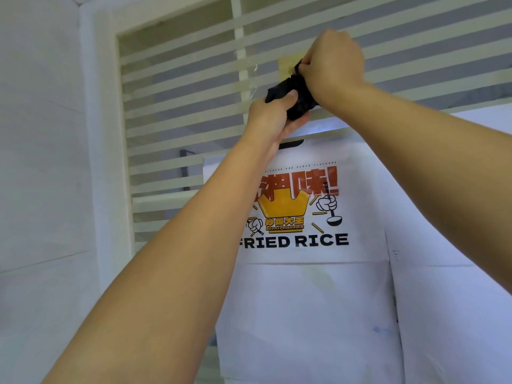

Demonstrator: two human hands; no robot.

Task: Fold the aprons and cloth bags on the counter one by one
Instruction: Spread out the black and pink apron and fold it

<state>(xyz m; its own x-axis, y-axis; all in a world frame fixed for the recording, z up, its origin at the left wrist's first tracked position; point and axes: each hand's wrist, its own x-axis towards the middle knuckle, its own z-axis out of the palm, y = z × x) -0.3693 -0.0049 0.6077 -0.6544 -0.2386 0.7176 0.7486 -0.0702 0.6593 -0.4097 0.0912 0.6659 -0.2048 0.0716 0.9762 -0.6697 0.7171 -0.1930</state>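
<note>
In the upper centre of the frame, both hands are reaching up to a bunched black cloth strap [288, 91] in front of a white-striped frosted glass partition [180, 106]. The left hand [273, 113] is clutching the lower part of the black bundle, its thumb pressing across the front and its fingers wrapping underneath. The right hand [336, 66], just above and to the right, is curling its fingers tightly around the top of the same bundle, beside a yellowish patch of tape [291, 60] stuck on the glass. Directly below the hands, filling the lower centre, a white fabric apron [304, 300] printed with a yellow crown, red characters and the black words FRIED RICE is hanging flat in front of the partition, its top edge just under the left wrist. A plain white cloth [457, 273] is hanging just beside it at the lower right. A white tiled wall [41, 162] is filling the left side.
</note>
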